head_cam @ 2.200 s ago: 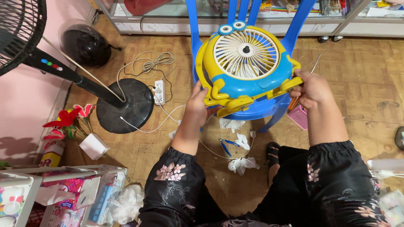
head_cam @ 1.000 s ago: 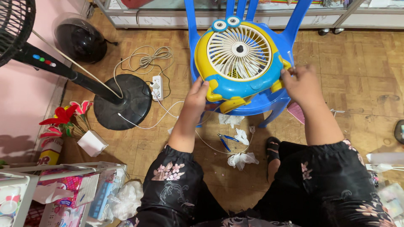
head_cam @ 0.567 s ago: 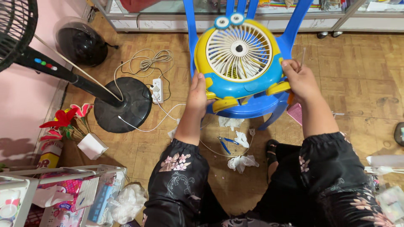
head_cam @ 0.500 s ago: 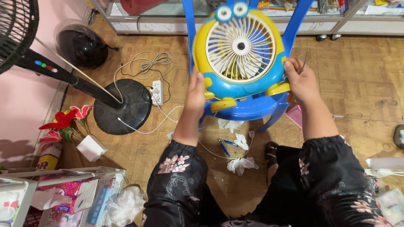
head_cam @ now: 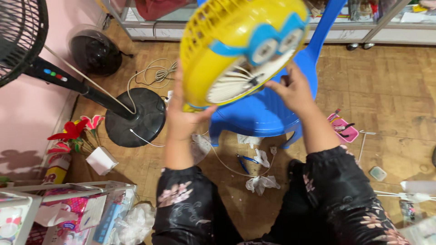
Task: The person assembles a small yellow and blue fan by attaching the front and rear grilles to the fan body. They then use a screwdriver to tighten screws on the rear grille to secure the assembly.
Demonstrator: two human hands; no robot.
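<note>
Nearest, crumpled tissues [head_cam: 260, 182] and blue pliers [head_cam: 245, 159] lie on the wood floor [head_cam: 390, 81] by the person's knees. Above them the left hand [head_cam: 182, 119] grips the lower rim of the yellow toy fan [head_cam: 236, 45], taking its weight, while the right hand [head_cam: 294, 90] presses its fingers to the fan's white grille side, apparently to steady it; the fan is lifted off the blue chair [head_cam: 263, 113] and tilted, blurred. A pink tray [head_cam: 344, 129] sits to the right. Farther left stands a black fan's base [head_cam: 136, 115], with cords [head_cam: 156, 72] beyond, near a glass cabinet [head_cam: 150, 20].
</note>
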